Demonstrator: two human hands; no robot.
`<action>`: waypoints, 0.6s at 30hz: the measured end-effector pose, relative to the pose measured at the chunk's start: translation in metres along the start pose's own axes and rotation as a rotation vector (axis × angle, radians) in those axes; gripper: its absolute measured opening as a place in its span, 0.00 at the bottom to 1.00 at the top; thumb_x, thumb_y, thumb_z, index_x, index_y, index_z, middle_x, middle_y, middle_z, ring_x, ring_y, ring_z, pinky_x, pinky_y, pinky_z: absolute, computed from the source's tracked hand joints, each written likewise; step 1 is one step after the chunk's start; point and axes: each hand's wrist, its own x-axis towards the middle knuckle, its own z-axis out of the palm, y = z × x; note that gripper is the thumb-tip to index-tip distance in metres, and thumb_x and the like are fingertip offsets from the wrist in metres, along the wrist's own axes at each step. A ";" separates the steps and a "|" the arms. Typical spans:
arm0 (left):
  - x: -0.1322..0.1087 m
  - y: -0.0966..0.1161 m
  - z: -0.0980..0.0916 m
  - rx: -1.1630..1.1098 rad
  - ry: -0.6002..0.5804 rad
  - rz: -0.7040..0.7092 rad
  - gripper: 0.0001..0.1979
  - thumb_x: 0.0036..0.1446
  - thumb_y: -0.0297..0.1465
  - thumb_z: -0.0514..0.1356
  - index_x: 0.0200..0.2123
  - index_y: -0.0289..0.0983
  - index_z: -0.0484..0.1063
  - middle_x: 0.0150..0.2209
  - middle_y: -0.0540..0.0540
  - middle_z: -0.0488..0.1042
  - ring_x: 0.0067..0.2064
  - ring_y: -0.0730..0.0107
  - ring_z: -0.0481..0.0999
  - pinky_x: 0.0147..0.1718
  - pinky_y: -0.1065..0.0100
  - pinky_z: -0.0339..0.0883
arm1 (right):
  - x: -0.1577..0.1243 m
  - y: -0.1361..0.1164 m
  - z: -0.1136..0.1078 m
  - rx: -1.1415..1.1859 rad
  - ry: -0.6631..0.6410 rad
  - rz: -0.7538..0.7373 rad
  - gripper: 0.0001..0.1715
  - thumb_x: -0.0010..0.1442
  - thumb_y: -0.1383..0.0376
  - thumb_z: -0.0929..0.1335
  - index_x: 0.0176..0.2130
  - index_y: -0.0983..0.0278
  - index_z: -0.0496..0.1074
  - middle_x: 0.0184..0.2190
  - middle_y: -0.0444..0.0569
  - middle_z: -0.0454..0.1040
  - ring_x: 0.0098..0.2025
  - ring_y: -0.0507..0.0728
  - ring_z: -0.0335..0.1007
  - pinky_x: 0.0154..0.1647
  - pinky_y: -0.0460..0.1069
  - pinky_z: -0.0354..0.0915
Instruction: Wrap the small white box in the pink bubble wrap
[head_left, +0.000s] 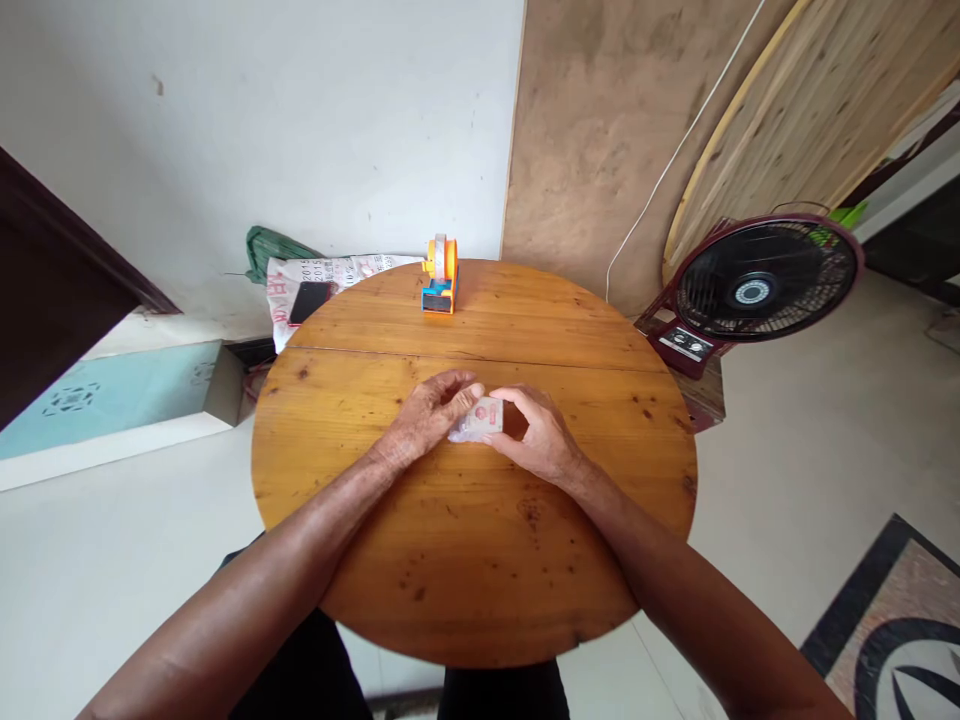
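Observation:
A small pack of cards [478,420], pale with red print, lies at the middle of a round wooden table [465,560]. My left hand [429,413] grips its left side with curled fingers. My right hand [534,433] pinches its right side between thumb and fingers. Both hands rest on the tabletop around the pack, and part of it is hidden under my fingers.
An orange and blue tape dispenser [440,274] stands at the table's far edge. Behind the table, a printed sack with a dark phone [309,300] on it leans at the wall. A dark red floor fan [754,285] stands at the right.

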 end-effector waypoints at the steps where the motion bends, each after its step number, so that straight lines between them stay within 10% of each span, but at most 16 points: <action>1: 0.000 -0.001 0.002 0.019 0.009 -0.005 0.35 0.46 0.52 0.65 0.50 0.33 0.71 0.37 0.44 0.75 0.35 0.64 0.72 0.32 0.68 0.64 | 0.001 0.000 0.000 -0.007 0.000 -0.018 0.21 0.50 0.62 0.72 0.45 0.59 0.69 0.43 0.50 0.76 0.46 0.61 0.71 0.49 0.57 0.63; 14: 0.008 -0.009 -0.010 -0.057 -0.108 -0.029 0.34 0.43 0.38 0.68 0.55 0.36 0.67 0.50 0.41 0.72 0.46 0.60 0.72 0.43 0.64 0.65 | 0.006 0.009 -0.006 0.415 -0.135 0.095 0.39 0.51 0.54 0.73 0.59 0.56 0.63 0.59 0.51 0.67 0.59 0.60 0.64 0.59 0.58 0.59; 18: 0.018 -0.011 -0.018 -0.231 0.180 -0.015 0.21 0.41 0.36 0.65 0.41 0.35 0.75 0.42 0.45 0.76 0.42 0.64 0.72 0.40 0.67 0.64 | 0.011 0.036 -0.012 0.654 0.269 0.420 0.26 0.57 0.47 0.66 0.49 0.59 0.70 0.53 0.51 0.72 0.54 0.59 0.70 0.51 0.55 0.65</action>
